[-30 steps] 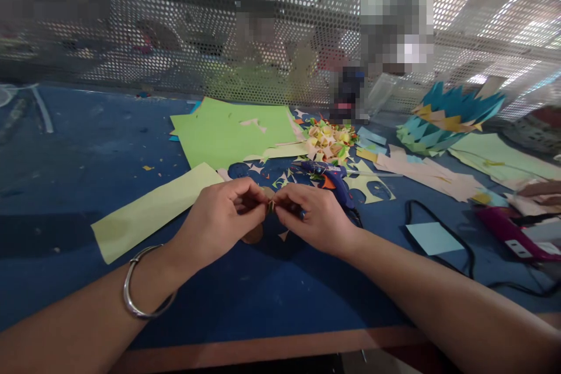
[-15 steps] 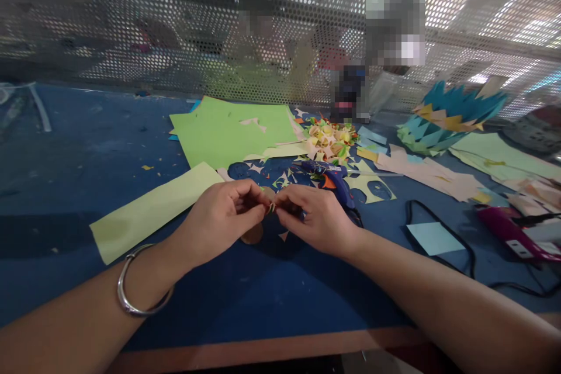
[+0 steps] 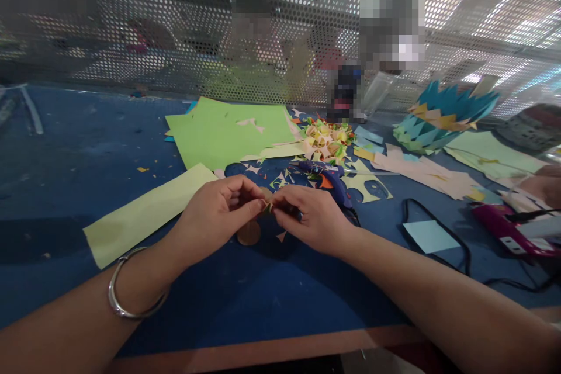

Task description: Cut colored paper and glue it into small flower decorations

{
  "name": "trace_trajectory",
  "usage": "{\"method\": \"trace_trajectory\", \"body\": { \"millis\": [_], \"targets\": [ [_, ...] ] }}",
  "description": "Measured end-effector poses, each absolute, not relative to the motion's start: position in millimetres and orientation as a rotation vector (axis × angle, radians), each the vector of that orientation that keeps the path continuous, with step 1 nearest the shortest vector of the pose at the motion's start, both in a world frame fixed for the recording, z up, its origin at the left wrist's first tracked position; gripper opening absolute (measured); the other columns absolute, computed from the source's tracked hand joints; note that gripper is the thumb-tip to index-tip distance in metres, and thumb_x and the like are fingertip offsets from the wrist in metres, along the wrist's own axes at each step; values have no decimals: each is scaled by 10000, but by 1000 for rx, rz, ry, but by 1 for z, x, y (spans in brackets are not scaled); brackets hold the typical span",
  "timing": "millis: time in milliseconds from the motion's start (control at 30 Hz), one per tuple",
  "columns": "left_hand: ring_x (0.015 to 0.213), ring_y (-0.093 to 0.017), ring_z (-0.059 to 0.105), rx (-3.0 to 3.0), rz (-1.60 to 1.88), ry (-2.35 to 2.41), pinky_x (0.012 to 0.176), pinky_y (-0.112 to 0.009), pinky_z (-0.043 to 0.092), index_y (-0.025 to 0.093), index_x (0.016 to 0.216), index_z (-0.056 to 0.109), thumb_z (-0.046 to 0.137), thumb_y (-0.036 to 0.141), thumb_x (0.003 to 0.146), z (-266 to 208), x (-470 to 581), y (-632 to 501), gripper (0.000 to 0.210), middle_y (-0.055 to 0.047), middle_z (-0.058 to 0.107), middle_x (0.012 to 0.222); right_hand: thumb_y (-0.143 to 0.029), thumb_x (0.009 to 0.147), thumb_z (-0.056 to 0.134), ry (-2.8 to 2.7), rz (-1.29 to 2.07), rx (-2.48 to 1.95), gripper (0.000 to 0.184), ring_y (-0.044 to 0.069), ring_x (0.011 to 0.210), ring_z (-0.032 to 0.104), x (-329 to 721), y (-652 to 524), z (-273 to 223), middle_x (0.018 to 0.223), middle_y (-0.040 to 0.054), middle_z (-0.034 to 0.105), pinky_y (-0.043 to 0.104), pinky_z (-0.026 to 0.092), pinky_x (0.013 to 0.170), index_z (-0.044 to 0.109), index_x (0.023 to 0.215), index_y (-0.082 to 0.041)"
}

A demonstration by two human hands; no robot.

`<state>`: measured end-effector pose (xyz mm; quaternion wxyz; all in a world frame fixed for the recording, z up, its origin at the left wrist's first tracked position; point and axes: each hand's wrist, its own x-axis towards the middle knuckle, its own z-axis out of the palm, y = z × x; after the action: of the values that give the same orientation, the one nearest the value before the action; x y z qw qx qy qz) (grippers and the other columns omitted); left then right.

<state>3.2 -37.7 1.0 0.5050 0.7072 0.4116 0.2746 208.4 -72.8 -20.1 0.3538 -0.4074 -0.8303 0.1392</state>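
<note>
Tabletop, flat and blue (image 3: 254, 315), lies beneath. Left hand (image 3: 213, 207) and right hand (image 3: 313, 216) remain together, fingers curled nearly closed. Round brown disc (image 3: 248, 235), more exposed than a second ago, lies nearside of the left fingertips. Small pale paper piece (image 3: 268, 204) sits between hands: left pinches it, right's grip unconfirmed; handling apparently unfinished.

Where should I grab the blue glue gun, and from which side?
Take the glue gun by its handle, probably from the near right: that handle slants toward you, while the narrow nozzle points left.
</note>
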Motion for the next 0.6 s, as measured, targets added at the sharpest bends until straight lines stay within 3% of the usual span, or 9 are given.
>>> {"method": "trace_trajectory", "body": {
  "millis": [100, 300, 600],
  "targets": [
    [752, -155, 678, 1676, 695, 1009, 694, -260, 517, 185, 848, 666, 690, 320, 866, 3, 4, -36, 137, -21, 724, 811, -126, 915, 554, -2147, 352, -1060, 100, 114, 647, 540, 209, -72, -20, 745, -6, 622, 234, 419, 625, 606, 859, -189],
    [558, -157, 629, 1544, 574, 928, 589, -287, 490, 188, 828, 629, 657, 294, 882, 4, 2, -38, 122, 8, 658, 601, -100, 894, 565, -2136, 360, -1033, 109, 118, 668, 575, 208, -73, -22, 785, 2, 657, 239, 446, 646, 625, 890, -191],
    [582, -155, 628, 1484, 547, 873, 608, -289, 494, 189, 799, 612, 656, 243, 857, 8, 1, -37, 91, -5, 678, 631, -93, 894, 564, -2138, 392, -1015, 141, 114, 672, 610, 207, -75, -23, 837, 11, 688, 233, 479, 639, 635, 965, -193]
  ]
}}
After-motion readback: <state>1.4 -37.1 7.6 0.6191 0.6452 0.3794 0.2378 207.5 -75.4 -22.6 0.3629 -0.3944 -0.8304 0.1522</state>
